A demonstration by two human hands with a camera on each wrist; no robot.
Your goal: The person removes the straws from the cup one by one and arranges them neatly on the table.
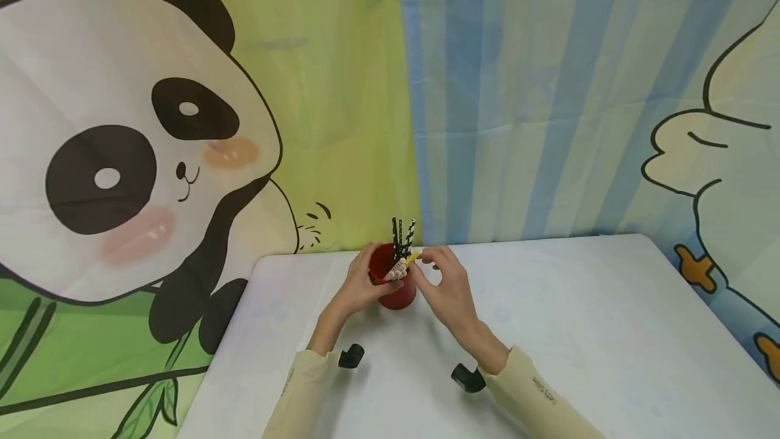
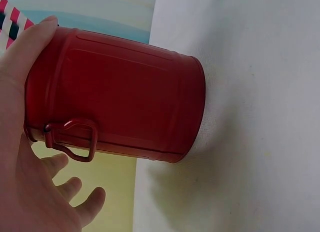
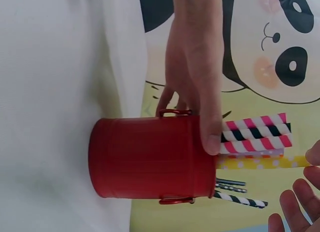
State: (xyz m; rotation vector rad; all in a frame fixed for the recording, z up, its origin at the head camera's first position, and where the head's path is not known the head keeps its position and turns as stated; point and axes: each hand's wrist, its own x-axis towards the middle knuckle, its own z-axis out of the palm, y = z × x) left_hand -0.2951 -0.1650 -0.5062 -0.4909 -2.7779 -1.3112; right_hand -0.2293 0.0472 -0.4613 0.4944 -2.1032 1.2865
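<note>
A red metal bucket [image 1: 399,298] with small side handles stands upright on the white table, near its back edge. My left hand [image 1: 358,284] grips it at the rim from the left, its thumb over the near edge. Between my right hand's [image 1: 452,293] thumb and finger is the end of a yellow straw with white dots [image 3: 255,163], whose other end reaches into the bucket. Pink-and-white and black-and-white striped straws [image 3: 257,134] lean out beside the left thumb. Several thinner black patterned straws [image 1: 400,239] rise at the back. The bucket's inside is mostly hidden.
The white table [image 1: 573,330] spreads to both sides and toward me. Behind it hangs a printed curtain with a panda [image 1: 244,120] on the left and blue stripes farther right. A black device [image 1: 351,356] sits at the left wrist, another black device [image 1: 468,379] at the right.
</note>
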